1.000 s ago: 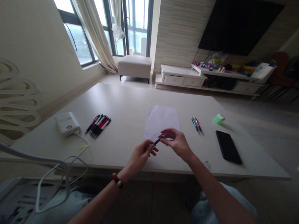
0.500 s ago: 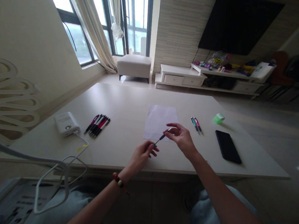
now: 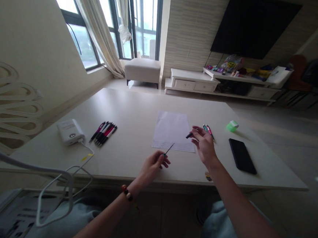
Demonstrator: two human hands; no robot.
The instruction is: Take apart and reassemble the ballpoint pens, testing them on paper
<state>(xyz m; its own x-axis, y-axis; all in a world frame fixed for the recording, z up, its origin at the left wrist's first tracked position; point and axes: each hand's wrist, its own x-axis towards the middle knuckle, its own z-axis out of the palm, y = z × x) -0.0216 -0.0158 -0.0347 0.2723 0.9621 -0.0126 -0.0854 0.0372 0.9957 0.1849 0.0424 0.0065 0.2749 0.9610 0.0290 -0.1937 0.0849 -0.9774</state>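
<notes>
My left hand (image 3: 153, 166) is closed on the lower half of a pen (image 3: 168, 150), whose thin refill points up and to the right above the table's near edge. My right hand (image 3: 204, 144) is closed on a small dark pen part (image 3: 189, 135), held over the right edge of the white sheet of paper (image 3: 171, 129). The two hands are apart, and the pen is in two pieces. Just beyond my right hand lie two pens (image 3: 208, 131), one teal and one pink.
A bundle of several pens (image 3: 104, 132) lies at the left, beside a white power bank (image 3: 70, 131) with a cable. A black phone (image 3: 242, 150) and a green eraser-like block (image 3: 232, 126) lie on the right of the white table (image 3: 137, 110).
My right hand has pulled the dark front part off the pen and moved right, away from my left hand. The bare refill now shows in my left hand.
</notes>
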